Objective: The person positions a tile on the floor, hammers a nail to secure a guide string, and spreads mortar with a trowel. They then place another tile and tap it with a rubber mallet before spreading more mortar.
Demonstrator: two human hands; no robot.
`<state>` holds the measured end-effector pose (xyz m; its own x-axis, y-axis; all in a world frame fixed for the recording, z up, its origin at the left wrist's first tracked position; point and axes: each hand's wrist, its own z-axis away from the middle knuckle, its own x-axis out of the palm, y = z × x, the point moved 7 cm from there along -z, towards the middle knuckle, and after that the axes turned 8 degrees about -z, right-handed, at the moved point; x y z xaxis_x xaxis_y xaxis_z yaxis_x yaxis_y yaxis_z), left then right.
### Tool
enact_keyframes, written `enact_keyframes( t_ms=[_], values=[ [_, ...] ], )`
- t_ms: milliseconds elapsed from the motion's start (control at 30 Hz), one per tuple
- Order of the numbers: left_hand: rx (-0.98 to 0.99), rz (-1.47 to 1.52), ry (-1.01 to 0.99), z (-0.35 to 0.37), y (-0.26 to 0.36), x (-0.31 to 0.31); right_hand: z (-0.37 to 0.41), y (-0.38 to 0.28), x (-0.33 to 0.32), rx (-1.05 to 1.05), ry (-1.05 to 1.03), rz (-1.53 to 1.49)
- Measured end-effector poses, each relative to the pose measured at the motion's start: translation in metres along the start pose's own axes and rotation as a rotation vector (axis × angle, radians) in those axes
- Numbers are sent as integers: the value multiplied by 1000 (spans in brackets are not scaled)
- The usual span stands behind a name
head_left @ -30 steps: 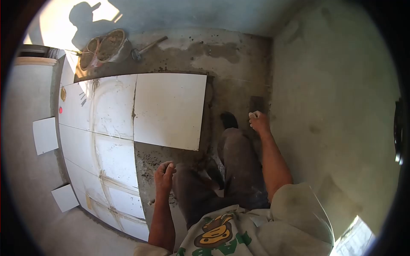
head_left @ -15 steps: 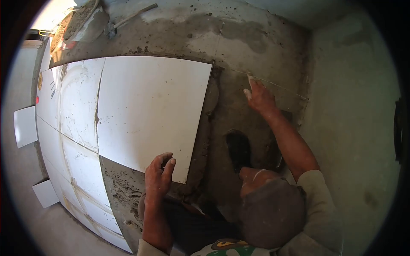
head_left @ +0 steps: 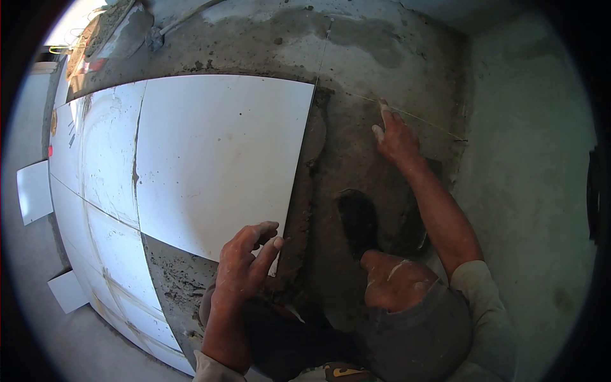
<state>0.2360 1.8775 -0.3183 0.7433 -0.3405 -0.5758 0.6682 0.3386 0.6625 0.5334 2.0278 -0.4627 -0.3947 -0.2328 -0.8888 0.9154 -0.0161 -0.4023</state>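
My right hand (head_left: 400,141) reaches out over the floor, index finger stretched to a thin string line (head_left: 428,121) and thumb held apart. The fingertip is right at the string. My left hand (head_left: 245,258) hovers at the near right corner of a large white tile (head_left: 216,153), fingers partly bent and thumb apart, with nothing in it. The tile lies flat, and a strip of grey mortar (head_left: 310,172) runs along its right edge. A dark shoe (head_left: 358,219) stands on the floor between my hands.
More laid white tiles (head_left: 111,172) extend to the left, with rough mortar (head_left: 181,270) beside them. Two small white pieces (head_left: 35,191) lie farther left. At the back left are a mortar-filled container (head_left: 124,32) and a long-handled tool (head_left: 191,17). A wall (head_left: 528,178) bounds the right side.
My left hand has moved right and slightly up toward the tile's corner. My right hand has slid a little right along the string. The view has shifted slightly.
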Motion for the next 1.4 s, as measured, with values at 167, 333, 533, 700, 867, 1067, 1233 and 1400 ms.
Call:
enact_keyframes(
  t_ms=[167, 333, 533, 700, 867, 1067, 1233, 1400],
  values=[
    [12, -46, -38, -1, 2, 4, 1, -3, -1, 0, -28, 20],
    [12, -66, -51, 0, -1, 5, 1, -1, 2, -4, -30, 26],
    [-14, -45, -56, 2, -6, 5, -1, -2, 2, -44, 14, 20],
    [-15, -45, -49, 5, -6, 2, 0, -3, 6, -12, -22, 33],
    [0, -57, -48, 5, -8, 2, -1, -2, 8, -16, -22, 24],
    [-6, -53, -52, 5, -11, 1, -2, -6, 6, -20, -7, 8],
    [1, -45, -52, 4, -11, 1, -3, -5, 10, 1, -24, 6],
    [-28, -53, -62, 3, -12, 1, -5, -4, 12, 8, -45, 20]
  ],
)
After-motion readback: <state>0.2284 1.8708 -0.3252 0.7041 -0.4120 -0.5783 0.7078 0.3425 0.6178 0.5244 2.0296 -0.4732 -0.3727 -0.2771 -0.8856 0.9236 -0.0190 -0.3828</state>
